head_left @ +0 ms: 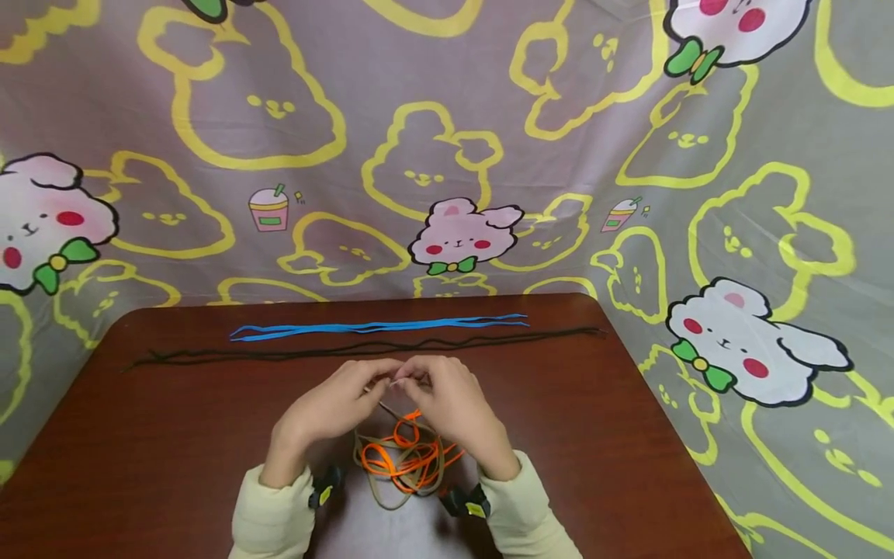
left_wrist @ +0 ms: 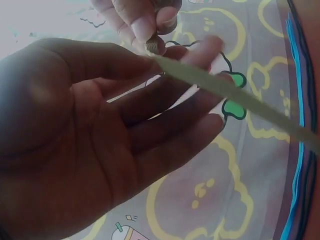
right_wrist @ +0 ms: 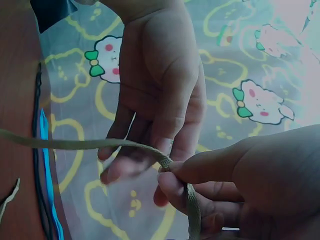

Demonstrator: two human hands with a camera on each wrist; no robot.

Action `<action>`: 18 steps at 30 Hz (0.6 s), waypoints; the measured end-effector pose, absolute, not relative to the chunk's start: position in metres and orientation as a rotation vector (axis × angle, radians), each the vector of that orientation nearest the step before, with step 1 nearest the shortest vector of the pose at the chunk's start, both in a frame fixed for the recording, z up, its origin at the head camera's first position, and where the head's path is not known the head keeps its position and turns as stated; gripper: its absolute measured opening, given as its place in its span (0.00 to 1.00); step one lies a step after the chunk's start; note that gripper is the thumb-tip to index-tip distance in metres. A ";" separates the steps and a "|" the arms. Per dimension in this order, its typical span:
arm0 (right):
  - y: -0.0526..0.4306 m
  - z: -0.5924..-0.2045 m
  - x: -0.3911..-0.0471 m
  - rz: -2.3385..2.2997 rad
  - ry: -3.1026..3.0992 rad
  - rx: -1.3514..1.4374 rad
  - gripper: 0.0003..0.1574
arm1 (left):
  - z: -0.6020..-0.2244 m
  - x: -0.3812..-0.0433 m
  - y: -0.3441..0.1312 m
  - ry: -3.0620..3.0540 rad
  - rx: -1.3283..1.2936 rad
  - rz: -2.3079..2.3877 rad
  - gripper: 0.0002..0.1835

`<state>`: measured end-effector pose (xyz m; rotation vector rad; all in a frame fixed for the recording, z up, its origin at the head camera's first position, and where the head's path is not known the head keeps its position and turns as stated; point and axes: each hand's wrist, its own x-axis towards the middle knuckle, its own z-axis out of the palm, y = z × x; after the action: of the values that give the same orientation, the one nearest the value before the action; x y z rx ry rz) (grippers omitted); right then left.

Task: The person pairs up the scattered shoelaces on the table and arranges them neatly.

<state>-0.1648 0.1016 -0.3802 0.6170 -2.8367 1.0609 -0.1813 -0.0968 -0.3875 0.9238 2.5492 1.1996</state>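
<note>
Nearest you, your pale yellow sleeves (head_left: 272,516) cover your forearms, each wrist carrying a black device (head_left: 466,503) with a yellow mark too small to read. Between your wrists, a pale sheen lies on the dark red-brown table (head_left: 174,435), whose near edge is out of view. There the orange cord (head_left: 380,471) lies tangled with loops of the tan cord (right_wrist: 75,144), midway between the table's side edges.

Just beyond, your left hand (head_left: 338,404) pinches the tan cord at thumb and forefinger, its other fingers loosely extended; your right hand (head_left: 454,404) pinches it right beside. You have broad wood on either side, out to both side edges.

Farther on, black cords (head_left: 265,355) stretch from near the left edge almost to the right one. Blue cords (head_left: 349,328) lie between them and the far edge. Behind its rounded corners hangs a grey cloth (head_left: 482,85) printed with animal heads and cups.
</note>
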 end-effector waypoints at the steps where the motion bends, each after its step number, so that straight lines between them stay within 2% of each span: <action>1: 0.103 -0.379 -0.164 1.072 -2.823 0.619 0.04 | -0.386 -0.181 -0.096 2.536 0.926 1.211 0.17; 18: 0.110 -0.371 -0.165 1.181 -2.825 0.660 0.02 | -0.374 -0.175 -0.100 2.619 0.894 1.338 0.08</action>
<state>-0.1653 0.1104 -0.3714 0.6603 -2.8250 1.1807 -0.1748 -0.0997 -0.3744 0.8944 2.6191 1.3377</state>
